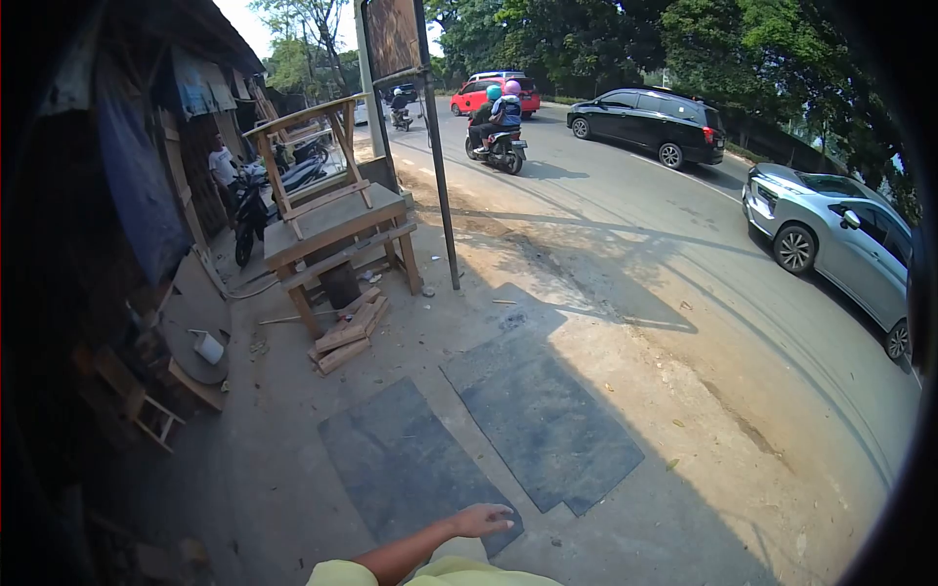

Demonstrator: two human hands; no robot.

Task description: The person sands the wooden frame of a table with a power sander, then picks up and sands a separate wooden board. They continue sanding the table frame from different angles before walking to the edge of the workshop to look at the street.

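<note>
My left hand (484, 521) reaches in from the bottom edge across the front of my body, the bare forearm coming out of a yellow sleeve (342, 573). Its fingers are loosely bent and a little apart, and I see nothing held in them. Below the hand, on the ground, lies a dark flat mat (405, 459); the hand appears above its near corner, not on it. A second dark mat (542, 420) lies just to the right. My right hand is out of the frame.
A wooden table (337, 227) carries an upturned wooden frame (308, 166), with stacked wood blocks (350, 332) beside it. A metal signpost (440, 186) stands nearby. Left are a white mug-like container (207, 347) and a person (222, 164). Cars and a motorbike (500, 151) occupy the road.
</note>
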